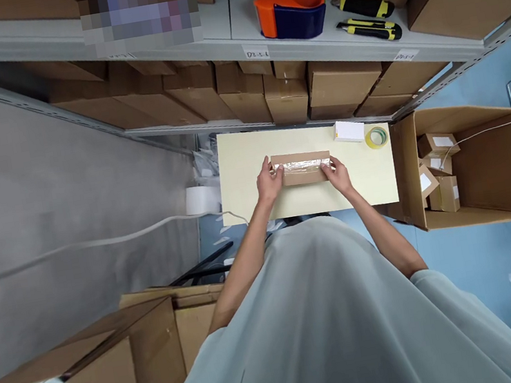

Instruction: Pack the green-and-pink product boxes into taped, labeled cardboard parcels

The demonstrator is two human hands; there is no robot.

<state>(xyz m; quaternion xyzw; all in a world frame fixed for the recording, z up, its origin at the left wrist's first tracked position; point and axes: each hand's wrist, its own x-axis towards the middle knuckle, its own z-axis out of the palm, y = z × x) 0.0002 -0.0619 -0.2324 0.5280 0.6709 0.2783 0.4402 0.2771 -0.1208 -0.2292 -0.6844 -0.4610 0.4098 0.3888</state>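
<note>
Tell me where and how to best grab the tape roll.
The tape roll is probably best pinched across its outer rim, coming from above and its near side: it lies flat on the table, hole up, with the white box close on its left and the big carton to its right.

Bright, even light fills the room from a source out of view; the pale tabletop (310, 200) is evenly lit, while the clear tape (303, 166) on the narrow carton (305, 178) throws back broken white glare; under the shelf (334, 51) the boxes (239, 93) sit in softer shade, and the shirt (338, 308) shows only gentle shadows in its folds; the wide-angle view splays the shelf's sides and stretches things near the borders; leftward, the white cable (121, 238) and grey wall (62, 178) look soft; a pixelated patch masks part of the shelf's front.
</note>
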